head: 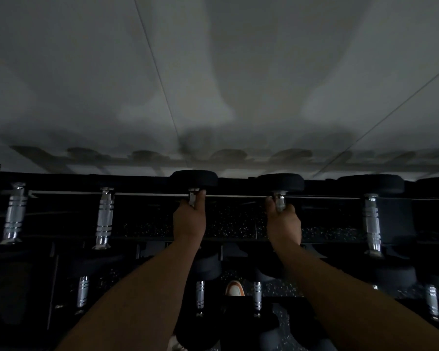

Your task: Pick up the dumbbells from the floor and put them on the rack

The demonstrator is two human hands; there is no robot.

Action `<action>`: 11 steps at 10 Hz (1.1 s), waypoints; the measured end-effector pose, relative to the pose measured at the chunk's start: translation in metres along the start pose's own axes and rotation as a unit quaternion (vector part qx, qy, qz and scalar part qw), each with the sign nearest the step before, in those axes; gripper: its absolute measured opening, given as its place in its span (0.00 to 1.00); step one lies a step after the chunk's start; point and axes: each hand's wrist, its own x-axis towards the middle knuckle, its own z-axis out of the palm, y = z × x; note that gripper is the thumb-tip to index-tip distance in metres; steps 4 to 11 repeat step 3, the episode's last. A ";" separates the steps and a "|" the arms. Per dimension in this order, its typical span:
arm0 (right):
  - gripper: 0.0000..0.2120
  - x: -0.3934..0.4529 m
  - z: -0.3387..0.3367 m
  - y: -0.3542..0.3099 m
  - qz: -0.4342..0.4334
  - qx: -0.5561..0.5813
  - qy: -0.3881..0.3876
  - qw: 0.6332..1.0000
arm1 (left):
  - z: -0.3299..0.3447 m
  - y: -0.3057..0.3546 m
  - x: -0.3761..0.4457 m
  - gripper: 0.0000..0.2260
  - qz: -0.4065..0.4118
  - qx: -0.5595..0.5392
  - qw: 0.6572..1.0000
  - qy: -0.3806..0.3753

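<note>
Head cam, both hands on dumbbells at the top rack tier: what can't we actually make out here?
- Chrome handles under the left hand and right hand: mostly covered by the fists, head view.
- Near black rubber heads of those two dumbbells: hidden behind the forearms and in darkness.
- Whether the dumbbells already rest on the black metal rack: contact not visible.
- Weight markings: too dark.
- Orange-and-white shoe: only the toe shows, behind the rack.

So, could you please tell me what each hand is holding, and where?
Each grips a black-headed dumbbell by its chrome handle: left hand, right hand, at the top rack tier.
</note>
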 end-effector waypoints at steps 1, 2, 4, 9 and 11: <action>0.27 -0.009 -0.004 -0.003 -0.027 -0.009 -0.014 1.000 | -0.006 0.001 -0.001 0.31 0.012 0.009 0.999 -0.034; 0.26 -0.030 -0.015 -0.009 -0.062 -0.028 0.013 0.998 | -0.019 -0.004 -0.010 0.26 0.061 0.018 0.995 -0.071; 0.18 -0.061 -0.024 -0.017 -0.133 -0.120 0.023 0.983 | -0.039 0.002 -0.016 0.22 0.115 0.002 0.991 -0.069; 0.18 -0.061 -0.024 -0.017 -0.133 -0.120 0.023 0.983 | -0.039 0.002 -0.016 0.22 0.115 0.002 0.991 -0.069; 0.18 -0.061 -0.024 -0.017 -0.133 -0.120 0.023 0.983 | -0.039 0.002 -0.016 0.22 0.115 0.002 0.991 -0.069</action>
